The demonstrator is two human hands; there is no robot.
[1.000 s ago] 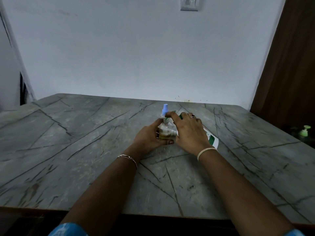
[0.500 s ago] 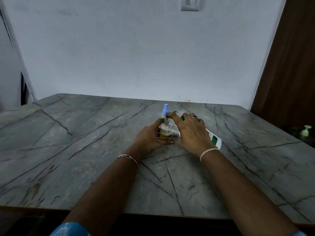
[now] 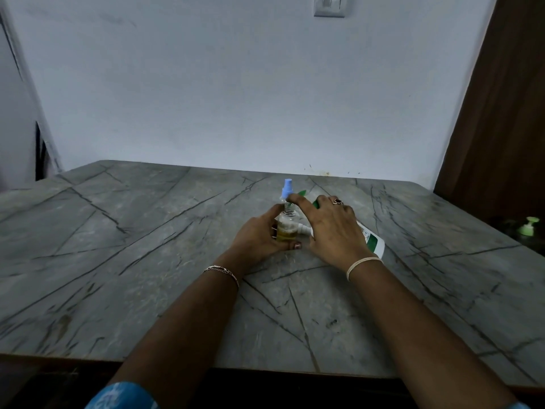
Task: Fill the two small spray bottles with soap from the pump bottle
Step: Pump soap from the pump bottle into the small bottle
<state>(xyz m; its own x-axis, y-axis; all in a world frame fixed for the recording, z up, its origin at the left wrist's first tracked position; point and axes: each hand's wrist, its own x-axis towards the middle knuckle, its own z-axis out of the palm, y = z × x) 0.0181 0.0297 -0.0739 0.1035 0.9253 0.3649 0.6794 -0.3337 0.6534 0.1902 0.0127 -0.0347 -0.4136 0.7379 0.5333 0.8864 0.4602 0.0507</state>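
A small clear spray bottle (image 3: 285, 231) with yellowish liquid in its lower part stands on the grey marble table (image 3: 141, 261). My left hand (image 3: 258, 236) grips it from the left. Its threaded neck is bare, and the blue spray cap (image 3: 287, 189) sits just above it. My right hand (image 3: 333, 231) pinches the base of that cap with its index fingertip, thumb hidden. Under and behind this hand lies the white pump bottle (image 3: 374, 242) with a green label, on its side, its green pump (image 3: 302, 192) pointing away. I cannot make out a second spray bottle.
The table ends at a white wall with a switch plate (image 3: 329, 5). A brown door or panel (image 3: 501, 113) stands at the right. Beyond the table's right edge, in the dark, is another green pump top (image 3: 529, 226). A small white piece (image 3: 305, 229) shows beside the spray bottle.
Almost nothing has changed. Both hands stay on the spray bottle and cap, and my right wrist has drifted slightly right.
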